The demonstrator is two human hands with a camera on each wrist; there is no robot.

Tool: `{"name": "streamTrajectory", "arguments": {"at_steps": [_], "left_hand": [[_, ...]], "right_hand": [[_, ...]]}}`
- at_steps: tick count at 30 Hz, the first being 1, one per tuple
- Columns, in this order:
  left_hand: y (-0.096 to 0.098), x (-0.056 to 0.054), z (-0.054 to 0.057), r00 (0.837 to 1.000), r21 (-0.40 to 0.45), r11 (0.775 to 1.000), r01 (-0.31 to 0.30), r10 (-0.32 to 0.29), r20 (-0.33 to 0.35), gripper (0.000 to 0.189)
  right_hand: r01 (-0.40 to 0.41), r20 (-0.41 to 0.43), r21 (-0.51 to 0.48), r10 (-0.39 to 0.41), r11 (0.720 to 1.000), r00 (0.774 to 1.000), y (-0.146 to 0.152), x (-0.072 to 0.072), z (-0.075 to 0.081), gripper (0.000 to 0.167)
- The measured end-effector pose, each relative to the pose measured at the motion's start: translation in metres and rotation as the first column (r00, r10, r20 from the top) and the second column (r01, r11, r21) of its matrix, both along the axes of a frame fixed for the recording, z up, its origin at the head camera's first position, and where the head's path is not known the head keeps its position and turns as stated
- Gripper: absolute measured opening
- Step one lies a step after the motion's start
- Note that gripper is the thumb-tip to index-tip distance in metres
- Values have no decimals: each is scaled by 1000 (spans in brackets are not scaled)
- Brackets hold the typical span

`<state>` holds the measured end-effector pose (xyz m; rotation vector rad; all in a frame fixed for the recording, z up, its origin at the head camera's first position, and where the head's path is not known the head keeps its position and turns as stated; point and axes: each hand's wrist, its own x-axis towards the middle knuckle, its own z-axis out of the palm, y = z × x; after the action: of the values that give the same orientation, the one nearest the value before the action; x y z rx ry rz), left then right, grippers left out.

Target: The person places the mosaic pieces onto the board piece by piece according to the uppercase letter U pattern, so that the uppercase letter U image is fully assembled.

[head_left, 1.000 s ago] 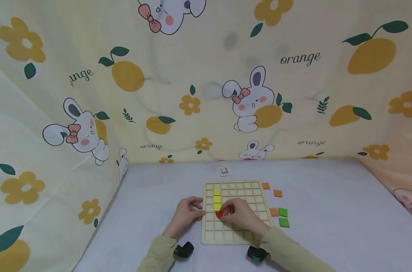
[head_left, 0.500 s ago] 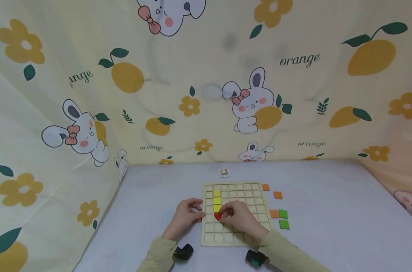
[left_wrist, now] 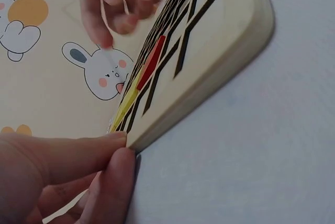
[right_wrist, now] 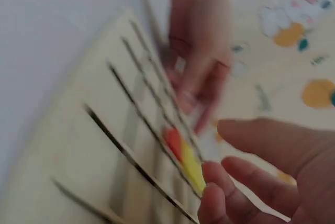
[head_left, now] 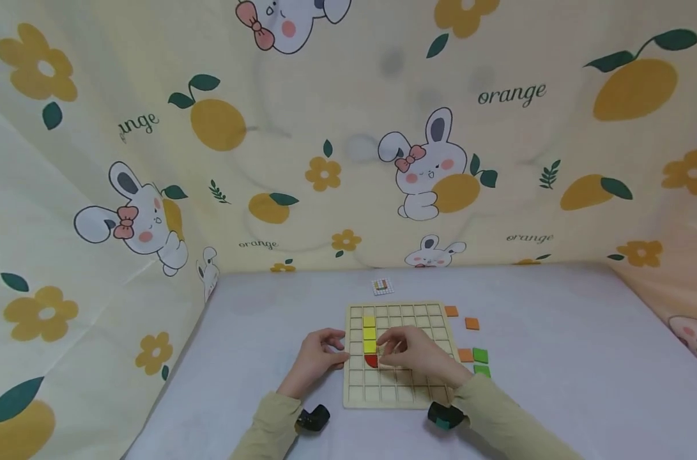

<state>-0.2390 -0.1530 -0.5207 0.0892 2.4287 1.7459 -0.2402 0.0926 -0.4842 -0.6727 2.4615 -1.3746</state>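
Note:
A wooden grid board (head_left: 362, 397) lies on the table. Three yellow square tiles (head_left: 369, 333) run down one column, and below them a red quarter-round tile (head_left: 371, 361) sits in the adjoining cell. My left hand (head_left: 316, 358) holds the board's left edge, with thumb and finger at the rim in the left wrist view. Just right of the red tile, my right hand (head_left: 414, 354) hovers over the board with loosely bent fingers. The right wrist view, somewhat blurred, shows its fingers (right_wrist: 254, 135) apart with nothing between them.
Three orange tiles (head_left: 471, 324) and two green tiles (head_left: 480, 355) lie along the board's right side, one green partly behind the right sleeve. A small pattern card (head_left: 382, 286) lies beyond the far edge. Printed cloth (head_left: 302, 140) hangs around the table.
My right hand has let go of the red tile and shifted slightly to the right, uncovering more of it. The left hand stays at the board's edge.

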Motion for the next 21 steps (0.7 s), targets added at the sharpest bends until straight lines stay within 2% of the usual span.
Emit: {"name": "streamTrajectory", "arguments": {"at_steps": [5,10,15,18,21], "left_hand": [[1,1,0,1000,-11,1000,-5,5,-7,45],[1,1,2,1000,-5,1000,-8,8,8,46],[2,1,2,1000,-5,1000,-4,4,-7,46],[2,0,2,1000,-7,1000,-5,5,-9,46],[3,1,2,1000,-3,1000,-2,2,-8,46]], "right_hand": [[17,-17,-9,-17,1000,1000,36,-5,18,29],[89,-29,8,-88,996,996,79,-7,26,34],[156,8,43,-156,987,988,118,-6,26,36],[149,7,86,-150,985,989,137,-4,22,32],[105,9,127,-107,986,994,153,-2,17,28]]}}
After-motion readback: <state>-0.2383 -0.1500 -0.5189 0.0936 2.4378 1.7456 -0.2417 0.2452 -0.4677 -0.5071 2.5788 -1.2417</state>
